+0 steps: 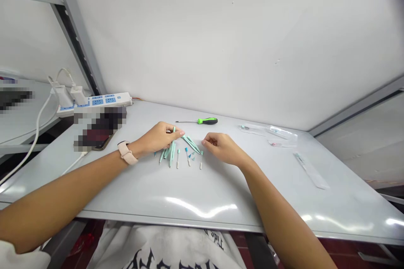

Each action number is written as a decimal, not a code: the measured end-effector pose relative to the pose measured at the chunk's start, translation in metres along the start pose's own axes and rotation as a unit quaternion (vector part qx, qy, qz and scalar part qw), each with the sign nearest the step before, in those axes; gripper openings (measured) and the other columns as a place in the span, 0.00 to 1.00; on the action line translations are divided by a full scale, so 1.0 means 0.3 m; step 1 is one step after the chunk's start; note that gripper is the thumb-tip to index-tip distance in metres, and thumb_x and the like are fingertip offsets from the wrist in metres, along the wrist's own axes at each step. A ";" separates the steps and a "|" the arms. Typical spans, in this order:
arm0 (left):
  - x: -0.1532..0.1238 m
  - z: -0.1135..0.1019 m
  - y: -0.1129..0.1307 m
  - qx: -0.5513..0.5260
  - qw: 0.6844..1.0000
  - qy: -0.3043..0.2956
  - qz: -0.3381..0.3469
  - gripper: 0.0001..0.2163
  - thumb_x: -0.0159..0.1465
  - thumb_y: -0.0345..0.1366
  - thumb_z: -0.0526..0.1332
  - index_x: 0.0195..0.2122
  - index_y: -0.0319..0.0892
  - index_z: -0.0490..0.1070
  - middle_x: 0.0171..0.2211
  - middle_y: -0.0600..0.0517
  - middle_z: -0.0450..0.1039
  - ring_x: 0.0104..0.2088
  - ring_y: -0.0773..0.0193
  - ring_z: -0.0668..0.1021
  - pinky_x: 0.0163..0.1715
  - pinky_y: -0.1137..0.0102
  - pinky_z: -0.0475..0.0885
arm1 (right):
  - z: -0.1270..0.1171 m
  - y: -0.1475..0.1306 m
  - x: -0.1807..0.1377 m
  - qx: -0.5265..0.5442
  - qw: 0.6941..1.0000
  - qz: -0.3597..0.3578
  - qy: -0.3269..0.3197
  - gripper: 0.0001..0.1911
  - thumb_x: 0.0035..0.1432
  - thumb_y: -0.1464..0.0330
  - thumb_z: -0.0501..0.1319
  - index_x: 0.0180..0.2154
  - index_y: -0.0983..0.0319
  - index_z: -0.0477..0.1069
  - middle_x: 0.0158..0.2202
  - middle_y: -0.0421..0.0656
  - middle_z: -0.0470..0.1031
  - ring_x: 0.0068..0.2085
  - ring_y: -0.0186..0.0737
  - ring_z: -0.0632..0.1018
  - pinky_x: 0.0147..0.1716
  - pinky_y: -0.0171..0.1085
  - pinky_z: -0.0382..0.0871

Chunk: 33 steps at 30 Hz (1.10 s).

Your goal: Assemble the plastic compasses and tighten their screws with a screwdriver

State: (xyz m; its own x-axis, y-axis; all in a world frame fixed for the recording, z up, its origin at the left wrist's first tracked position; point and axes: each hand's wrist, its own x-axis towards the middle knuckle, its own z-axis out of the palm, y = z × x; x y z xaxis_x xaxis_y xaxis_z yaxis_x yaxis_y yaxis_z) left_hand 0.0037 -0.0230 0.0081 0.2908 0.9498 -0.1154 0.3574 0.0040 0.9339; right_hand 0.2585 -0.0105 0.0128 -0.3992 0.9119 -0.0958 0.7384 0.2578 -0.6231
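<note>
My left hand (164,138) is closed over a bunch of slender mint-green sticks, with one mint-green stick (174,129) poking up between thumb and fingers. More mint-green sticks (167,153) fan out on the table below that hand, and another pair (193,144) lies just right of its thumb. My right hand (222,148) rests on the table with fingers curled and pinched together; whatever they may hold is hidden. Between the hands lie short white sticks with coloured ends: a mint-ended one (178,159), a blue-ended one (187,156) and another mint-ended one (201,160). Tiny teal bits (193,156) lie among them.
A green-and-black screwdriver (208,121) lies behind the hands. Clear plastic sleeves (311,170) lie at the right. On the left are a power strip (124,99) with plugged chargers and a blurred phone (99,134) on a white cable. A wall (221,50) stands behind the table.
</note>
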 end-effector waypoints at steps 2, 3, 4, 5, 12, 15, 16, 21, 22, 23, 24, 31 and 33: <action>-0.005 0.001 0.004 0.032 0.999 0.003 -0.003 0.22 0.63 0.55 0.64 0.43 0.40 0.82 0.17 0.58 0.59 0.18 0.69 0.62 0.19 0.71 0.57 | 0.001 -0.004 0.001 -0.001 1.000 -0.001 0.002 0.13 0.64 0.59 0.56 0.30 0.58 0.69 0.28 0.39 0.71 0.29 0.38 0.68 0.29 0.38 0.60; -0.006 0.002 0.005 0.046 0.999 0.003 -0.003 0.23 0.63 0.55 0.64 0.44 0.40 0.82 0.16 0.58 0.60 0.17 0.68 0.63 0.19 0.71 0.57 | 0.001 -0.005 0.001 -0.001 1.000 -0.002 0.002 0.13 0.63 0.59 0.56 0.30 0.58 0.69 0.28 0.39 0.71 0.29 0.38 0.68 0.30 0.38 0.60; -0.007 0.002 0.005 0.056 0.998 0.003 -0.002 0.23 0.62 0.56 0.64 0.45 0.40 0.82 0.15 0.58 0.60 0.16 0.67 0.64 0.19 0.70 0.58 | 0.002 -0.007 0.001 0.000 1.000 -0.002 0.002 0.13 0.63 0.59 0.56 0.30 0.58 0.69 0.28 0.39 0.71 0.29 0.38 0.68 0.30 0.38 0.60; -0.007 0.003 0.005 0.061 0.998 0.004 -0.002 0.24 0.62 0.56 0.64 0.46 0.40 0.82 0.15 0.58 0.61 0.16 0.67 0.64 0.19 0.70 0.59 | 0.002 -0.008 0.002 0.002 1.000 -0.003 0.003 0.13 0.63 0.59 0.56 0.30 0.58 0.69 0.28 0.39 0.71 0.29 0.38 0.68 0.30 0.38 0.60; 0.000 0.007 -0.006 0.084 0.996 0.015 -0.015 0.28 0.61 0.53 0.67 0.54 0.37 0.79 0.16 0.59 0.61 0.17 0.66 0.66 0.21 0.69 0.61 | 0.005 -0.006 0.000 0.000 1.000 -0.012 0.003 0.14 0.64 0.58 0.56 0.30 0.59 0.69 0.28 0.41 0.72 0.29 0.38 0.69 0.30 0.39 0.60; 0.005 0.006 -0.018 0.106 0.994 0.028 0.010 0.26 0.62 0.52 0.66 0.54 0.38 0.79 0.19 0.58 0.64 0.19 0.65 0.67 0.23 0.69 0.62 | 0.006 -0.010 0.000 -0.003 1.000 -0.012 0.001 0.13 0.64 0.58 0.56 0.30 0.59 0.70 0.27 0.41 0.72 0.29 0.39 0.69 0.29 0.38 0.61; 0.006 0.006 -0.022 0.117 0.992 0.035 0.024 0.25 0.62 0.51 0.65 0.53 0.38 0.80 0.20 0.57 0.66 0.20 0.65 0.67 0.24 0.69 0.62 | 0.007 -0.011 0.000 -0.005 1.000 -0.013 0.000 0.13 0.64 0.59 0.56 0.30 0.59 0.70 0.27 0.40 0.72 0.29 0.39 0.69 0.29 0.38 0.61; 0.008 0.005 -0.034 0.146 0.987 0.037 0.061 0.22 0.64 0.49 0.63 0.52 0.40 0.80 0.25 0.53 0.74 0.23 0.64 0.69 0.27 0.68 0.63 | 0.011 -0.012 0.004 -0.009 1.000 -0.022 0.004 0.13 0.64 0.59 0.56 0.30 0.59 0.69 0.27 0.40 0.72 0.29 0.38 0.69 0.29 0.38 0.61; 0.007 0.006 -0.035 0.145 0.987 0.035 0.062 0.21 0.65 0.49 0.63 0.52 0.40 0.80 0.26 0.53 0.75 0.23 0.63 0.70 0.27 0.68 0.64 | 0.011 -0.011 0.005 -0.010 1.000 -0.023 0.004 0.13 0.63 0.59 0.56 0.30 0.59 0.69 0.26 0.40 0.72 0.29 0.38 0.69 0.29 0.38 0.61; 0.007 0.006 -0.036 0.144 0.987 0.035 0.062 0.21 0.64 0.48 0.63 0.52 0.40 0.80 0.27 0.52 0.76 0.23 0.63 0.70 0.27 0.68 0.64 | 0.012 -0.010 0.006 -0.010 1.000 -0.024 0.004 0.13 0.63 0.59 0.56 0.30 0.58 0.69 0.26 0.40 0.72 0.29 0.38 0.69 0.29 0.38 0.61; 0.006 0.007 -0.037 0.142 0.987 0.036 0.062 0.20 0.64 0.48 0.63 0.51 0.40 0.79 0.29 0.52 0.77 0.23 0.63 0.71 0.27 0.68 0.64 | 0.013 -0.009 0.006 -0.009 1.000 -0.024 0.004 0.13 0.63 0.59 0.56 0.30 0.58 0.69 0.26 0.40 0.72 0.29 0.38 0.69 0.29 0.38 0.61; 0.009 0.007 -0.043 0.162 0.981 0.038 0.096 0.16 0.65 0.45 0.62 0.48 0.42 0.79 0.43 0.48 0.82 0.25 0.65 0.72 0.30 0.68 0.66 | 0.015 -0.006 0.007 -0.007 1.000 -0.022 -0.001 0.13 0.64 0.59 0.56 0.30 0.58 0.69 0.27 0.39 0.72 0.29 0.38 0.69 0.29 0.38 0.60; 0.010 0.007 -0.042 0.175 0.979 0.040 0.101 0.15 0.65 0.44 0.62 0.47 0.42 0.79 0.44 0.48 0.82 0.26 0.65 0.73 0.32 0.67 0.68 | 0.017 -0.006 0.006 -0.008 1.000 -0.024 -0.003 0.13 0.64 0.59 0.56 0.31 0.58 0.69 0.27 0.40 0.72 0.29 0.39 0.69 0.29 0.38 0.60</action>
State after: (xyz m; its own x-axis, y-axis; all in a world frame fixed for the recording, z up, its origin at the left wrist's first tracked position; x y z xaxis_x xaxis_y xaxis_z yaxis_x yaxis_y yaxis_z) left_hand 0.0018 -0.0209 -0.0047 0.3207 0.9419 0.0999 0.5862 -0.2803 0.7601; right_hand 0.2538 -0.0108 0.0098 -0.4371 0.8966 -0.0710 0.7270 0.3057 -0.6149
